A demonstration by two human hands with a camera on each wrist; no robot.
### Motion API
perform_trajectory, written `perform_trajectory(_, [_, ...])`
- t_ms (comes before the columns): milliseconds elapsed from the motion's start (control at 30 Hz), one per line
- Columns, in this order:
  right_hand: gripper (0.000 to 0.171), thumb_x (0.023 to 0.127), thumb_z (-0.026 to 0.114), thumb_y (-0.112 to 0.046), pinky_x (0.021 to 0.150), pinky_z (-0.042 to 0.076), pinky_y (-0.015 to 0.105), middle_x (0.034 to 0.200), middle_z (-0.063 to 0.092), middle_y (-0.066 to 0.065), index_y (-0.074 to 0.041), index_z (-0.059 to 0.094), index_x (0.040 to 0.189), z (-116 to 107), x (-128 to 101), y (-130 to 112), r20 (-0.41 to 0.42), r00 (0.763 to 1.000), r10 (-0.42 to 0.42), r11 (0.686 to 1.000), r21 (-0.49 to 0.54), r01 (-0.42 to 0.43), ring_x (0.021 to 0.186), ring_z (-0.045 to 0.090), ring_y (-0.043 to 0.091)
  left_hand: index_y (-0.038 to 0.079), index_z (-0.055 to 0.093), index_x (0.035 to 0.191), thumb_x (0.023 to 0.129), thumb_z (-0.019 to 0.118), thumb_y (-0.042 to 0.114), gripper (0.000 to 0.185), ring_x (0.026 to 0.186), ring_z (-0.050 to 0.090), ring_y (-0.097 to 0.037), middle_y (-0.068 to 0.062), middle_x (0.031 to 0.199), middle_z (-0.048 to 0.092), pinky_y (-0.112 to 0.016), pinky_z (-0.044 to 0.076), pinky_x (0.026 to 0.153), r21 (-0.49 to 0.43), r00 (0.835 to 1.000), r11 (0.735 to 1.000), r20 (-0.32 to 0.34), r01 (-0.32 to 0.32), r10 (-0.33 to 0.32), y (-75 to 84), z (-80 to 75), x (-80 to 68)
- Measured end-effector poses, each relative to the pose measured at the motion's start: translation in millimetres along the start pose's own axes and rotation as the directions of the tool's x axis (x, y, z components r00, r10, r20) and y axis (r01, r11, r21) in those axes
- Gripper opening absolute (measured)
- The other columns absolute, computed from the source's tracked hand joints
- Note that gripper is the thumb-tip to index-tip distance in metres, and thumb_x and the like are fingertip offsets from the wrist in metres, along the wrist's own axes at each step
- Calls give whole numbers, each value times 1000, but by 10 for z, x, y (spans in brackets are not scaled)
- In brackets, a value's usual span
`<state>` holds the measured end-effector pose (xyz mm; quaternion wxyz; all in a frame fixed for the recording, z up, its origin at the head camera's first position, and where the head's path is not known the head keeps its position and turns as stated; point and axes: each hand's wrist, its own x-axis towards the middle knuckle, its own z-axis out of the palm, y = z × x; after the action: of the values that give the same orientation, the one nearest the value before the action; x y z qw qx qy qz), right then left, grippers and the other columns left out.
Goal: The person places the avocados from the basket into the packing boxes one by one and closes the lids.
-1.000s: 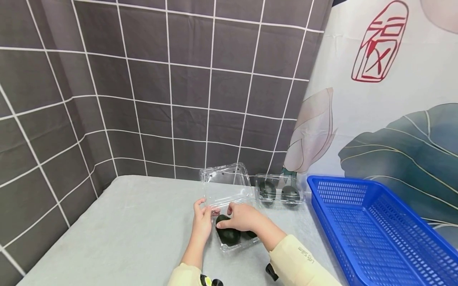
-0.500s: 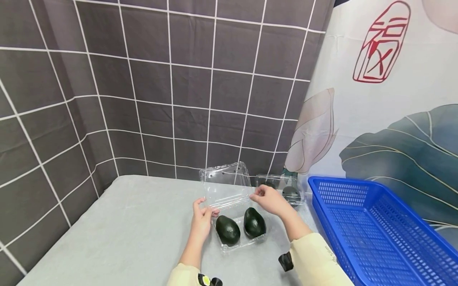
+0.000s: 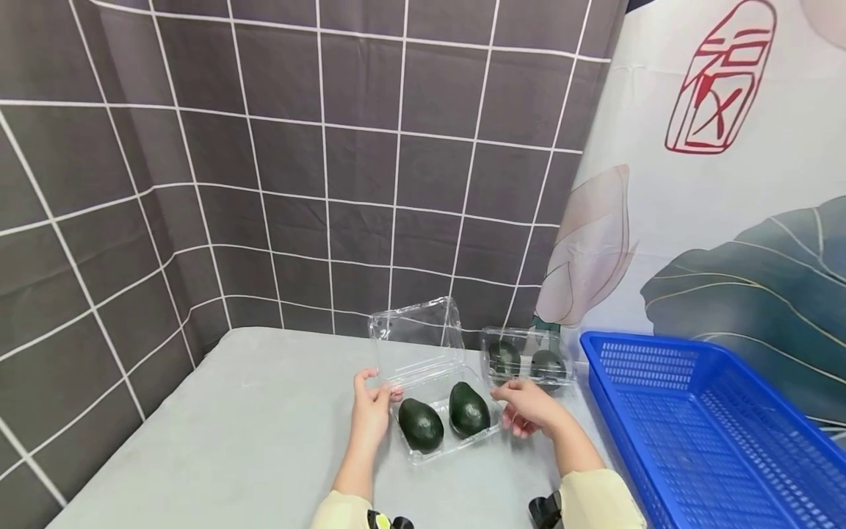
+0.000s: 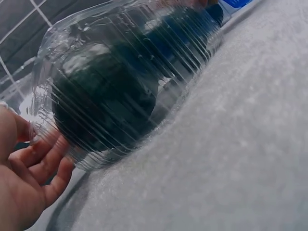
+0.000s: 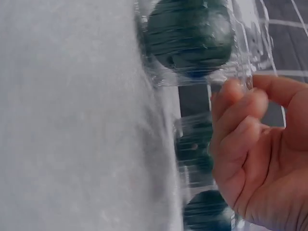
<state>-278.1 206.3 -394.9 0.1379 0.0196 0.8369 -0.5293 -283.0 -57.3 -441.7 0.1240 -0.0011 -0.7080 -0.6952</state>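
two dark green avocados (image 3: 444,419) sit in the open clear plastic clamshell box (image 3: 436,400), between the hands. left hand (image 3: 371,411) pinches its left edge; right hand (image 3: 529,408), loosely curled and empty, just beside its right edge.

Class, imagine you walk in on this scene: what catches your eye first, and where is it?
Two dark avocados lie in an open clear clamshell box mid-table, the left hand holding its left edge and the right hand beside its right. A big blue basket stands at the right; behind, a closed box of avocados.
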Motion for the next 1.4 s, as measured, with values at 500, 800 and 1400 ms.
perform_trajectory(500, [26, 99, 28, -3, 55, 54, 24, 83, 69, 5, -8, 54, 99, -215, 87, 607, 523, 738, -426, 831, 550, 89, 63, 65, 11, -1, 37, 109, 92, 44, -4, 19, 85, 65, -28, -24, 99, 63, -23, 51, 61, -80, 998, 997, -51, 22, -26, -57, 41, 26])
perform_trajectory(800, [28, 100, 30, -5, 63, 55, 27, 95, 69, 7, -9, 55, 112, -216, 128, 652, 388, 807, -446, 773, 622, 128, 69, 66, 12, -1, 36, 114, 89, 46, -7, 27, 110, 50, -32, -20, 122, 45, -24, 47, 71, -148, 1000, 989, -19, -7, 4, -44, 34, 34])
perform_trajectory(1400, [35, 102, 21, -10, 71, 54, 31, 106, 66, 10, -10, 49, 124, -237, 151, 663, 374, 793, -481, 732, 669, 128, 83, 66, 19, 5, 37, 137, 102, 32, 26, 41, 109, 46, -14, -16, 119, 53, -37, 40, 88, -242, 993, 963, -16, -118, 118, 19, -7, 30])
